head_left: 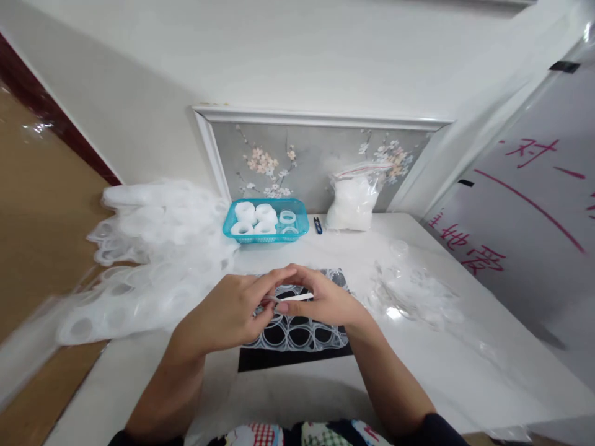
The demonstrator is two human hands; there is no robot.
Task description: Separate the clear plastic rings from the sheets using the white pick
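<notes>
My left hand (227, 310) and my right hand (328, 300) meet above a black mat (274, 361), fingers curled and closed. A thin white piece (297, 297), like a strip or the edge of a ring, shows between them. The right thumb and fingers grip it; the left fingertips pinch at its near end, where details are hidden. Below the hands lies a translucent sheet with rows of round openings (300, 337) on the mat. Behind them, a blue tray (300, 218) contains several white ring-shaped pieces (245, 212) and clear rings (287, 217).
Translucent sheets with round holes (153, 303) are heaped at the left. Blue thread snips (318, 225) lie beside a zip bag of white material (353, 201). Clear plastic pieces (413, 291) are scattered on the right of the white table (395, 378). A whiteboard (525, 204) borders that side.
</notes>
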